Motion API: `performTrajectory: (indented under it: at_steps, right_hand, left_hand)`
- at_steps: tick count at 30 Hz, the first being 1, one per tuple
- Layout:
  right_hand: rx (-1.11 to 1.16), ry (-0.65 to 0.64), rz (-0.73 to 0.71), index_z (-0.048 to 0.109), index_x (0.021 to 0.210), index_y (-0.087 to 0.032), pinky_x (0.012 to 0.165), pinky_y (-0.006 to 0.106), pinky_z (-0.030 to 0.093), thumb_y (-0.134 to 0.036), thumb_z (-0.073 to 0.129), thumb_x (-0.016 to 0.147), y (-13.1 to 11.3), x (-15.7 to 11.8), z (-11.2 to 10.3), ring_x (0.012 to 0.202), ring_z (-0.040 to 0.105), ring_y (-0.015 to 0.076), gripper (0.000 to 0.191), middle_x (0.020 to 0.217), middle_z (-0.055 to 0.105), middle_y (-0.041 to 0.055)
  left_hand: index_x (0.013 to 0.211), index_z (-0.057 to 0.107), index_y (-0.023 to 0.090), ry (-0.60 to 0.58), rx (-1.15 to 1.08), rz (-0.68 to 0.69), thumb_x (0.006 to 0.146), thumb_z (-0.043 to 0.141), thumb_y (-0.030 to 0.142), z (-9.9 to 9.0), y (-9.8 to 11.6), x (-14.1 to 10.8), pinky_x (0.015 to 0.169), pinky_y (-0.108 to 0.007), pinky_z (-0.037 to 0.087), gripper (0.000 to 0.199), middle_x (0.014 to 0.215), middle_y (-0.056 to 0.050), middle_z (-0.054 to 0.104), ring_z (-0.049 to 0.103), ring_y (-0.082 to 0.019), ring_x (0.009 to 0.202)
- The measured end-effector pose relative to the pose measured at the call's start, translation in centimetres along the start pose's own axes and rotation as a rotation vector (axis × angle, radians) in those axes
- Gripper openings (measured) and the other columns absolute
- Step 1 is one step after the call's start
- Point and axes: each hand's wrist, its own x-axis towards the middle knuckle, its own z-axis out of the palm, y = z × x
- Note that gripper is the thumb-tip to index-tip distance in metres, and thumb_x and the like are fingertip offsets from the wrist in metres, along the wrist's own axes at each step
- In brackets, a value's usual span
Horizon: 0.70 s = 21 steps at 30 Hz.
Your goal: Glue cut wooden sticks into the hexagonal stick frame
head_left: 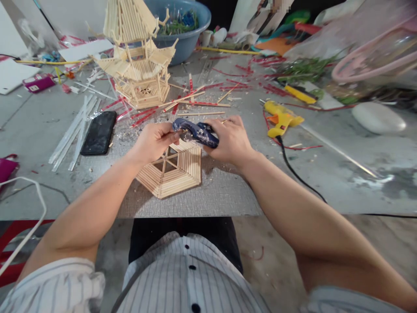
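Near the middle of the table, my right hand (pixel 230 140) is wrapped round a dark blue hand tool (pixel 202 134), which looks like a cutter or pliers. My left hand (pixel 158 140) is closed in a pinch at the tool's left end; what its fingertips hold is too small to name. Below both hands a hexagonal frame of wooden sticks (pixel 179 174) lies flat on the grey table (pixel 228 195), with spokes meeting at its centre. The hands and tool hide part of its far side.
A stick-built pagoda (pixel 140 65) stands behind, before a blue basin (pixel 182 43). A black phone (pixel 98 133) and clear glue sticks (pixel 70 134) lie left. A yellow glue gun (pixel 282 117), its black cable trailing, lies right. Loose sticks (pixel 202 103) and red scraps lie beyond the hands.
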Motion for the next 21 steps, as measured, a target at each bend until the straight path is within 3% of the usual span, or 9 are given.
performTrajectory:
  at_steps: [7, 21]
  right_hand:
    - [-0.007, 0.011, -0.008, 0.054, 0.115, -0.018, 0.092, 0.045, 0.031, -0.034, 0.054, 0.068, -0.12, 0.03, 0.08, 0.087, 0.059, 0.0279, 0.050, 0.098, 0.067, 0.0116]
    - [-0.016, -0.006, 0.001, 0.057, 0.106, -0.019, 0.087, 0.043, 0.033, -0.035, 0.054, 0.069, -0.18, -0.03, -0.06, 0.081, 0.060, 0.0272, 0.041, 0.091, 0.068, 0.0100]
  left_hand:
    - [0.061, 0.060, 0.018, -0.016, 0.037, -0.033, 0.082, 0.054, 0.033, -0.13, 0.48, -0.04, 0.047, -0.023, 0.031, 0.026, 0.051, 0.002, 0.052, 0.042, -0.008, 0.048]
    - [0.064, 0.061, 0.017, -0.009, 0.032, -0.001, 0.080, 0.054, 0.029, -0.05, 0.27, -0.09, 0.051, -0.022, 0.036, 0.020, 0.057, 0.001, 0.059, 0.049, -0.009, 0.054]
